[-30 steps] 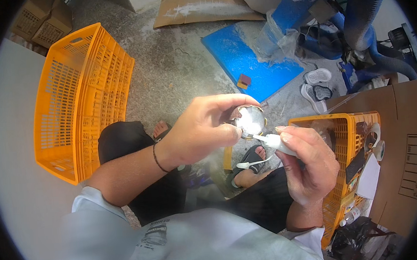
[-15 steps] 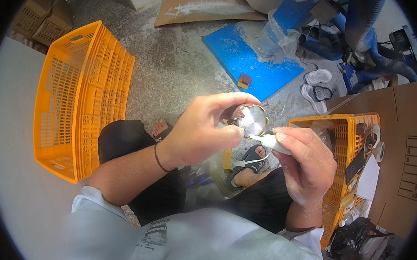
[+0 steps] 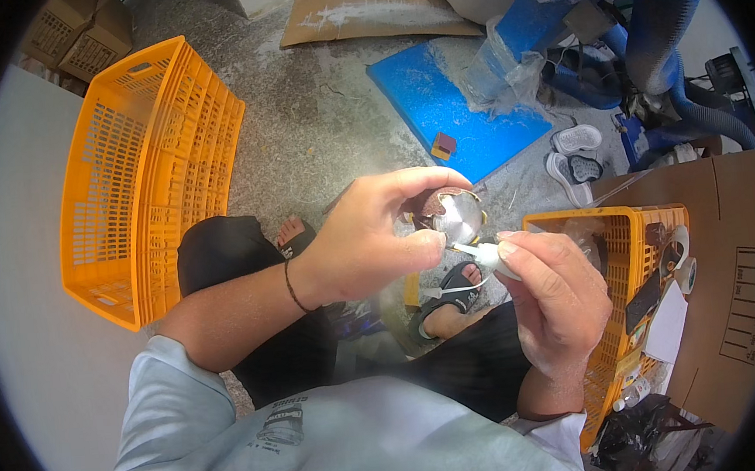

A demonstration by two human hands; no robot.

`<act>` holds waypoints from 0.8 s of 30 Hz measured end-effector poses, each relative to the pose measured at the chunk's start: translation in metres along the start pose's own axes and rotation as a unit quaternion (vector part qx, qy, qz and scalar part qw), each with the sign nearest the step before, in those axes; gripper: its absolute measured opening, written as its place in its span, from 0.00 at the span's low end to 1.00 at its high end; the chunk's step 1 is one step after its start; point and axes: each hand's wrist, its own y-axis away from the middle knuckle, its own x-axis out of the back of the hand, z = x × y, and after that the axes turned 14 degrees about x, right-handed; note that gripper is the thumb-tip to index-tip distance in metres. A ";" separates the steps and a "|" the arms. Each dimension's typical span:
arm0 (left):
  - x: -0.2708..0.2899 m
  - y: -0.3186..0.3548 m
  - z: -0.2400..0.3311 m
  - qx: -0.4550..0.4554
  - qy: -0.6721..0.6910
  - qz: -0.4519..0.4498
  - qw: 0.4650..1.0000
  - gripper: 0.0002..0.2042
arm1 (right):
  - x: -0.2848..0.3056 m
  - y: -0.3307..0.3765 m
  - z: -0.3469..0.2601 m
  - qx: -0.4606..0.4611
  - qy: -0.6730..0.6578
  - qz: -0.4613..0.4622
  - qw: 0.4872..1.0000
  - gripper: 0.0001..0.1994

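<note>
My left hand (image 3: 377, 235) holds a small round shiny metal piece (image 3: 457, 215) between thumb and fingers, raised in front of me. My right hand (image 3: 553, 298) pinches a small white tube-like tool (image 3: 484, 254) whose tip touches the lower edge of the metal piece. Both hands are close together above my knees and sandalled feet (image 3: 452, 296).
A large empty orange crate (image 3: 145, 173) lies tilted at the left. A second orange crate (image 3: 628, 253) with small items stands at the right, beside a cardboard box (image 3: 731, 289). A blue board (image 3: 457, 116), white shoes (image 3: 573, 156) and blue hoses (image 3: 642, 7) lie beyond on the concrete floor.
The hands have stayed together in front of me; the metal piece has turned slightly in my left fingers and the white tool's tip stays against it.
</note>
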 end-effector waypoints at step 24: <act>-0.001 -0.002 -0.003 -0.003 -0.029 0.008 1.000 0.28 | 0.003 0.000 -0.001 0.018 0.023 -0.004 1.000 0.25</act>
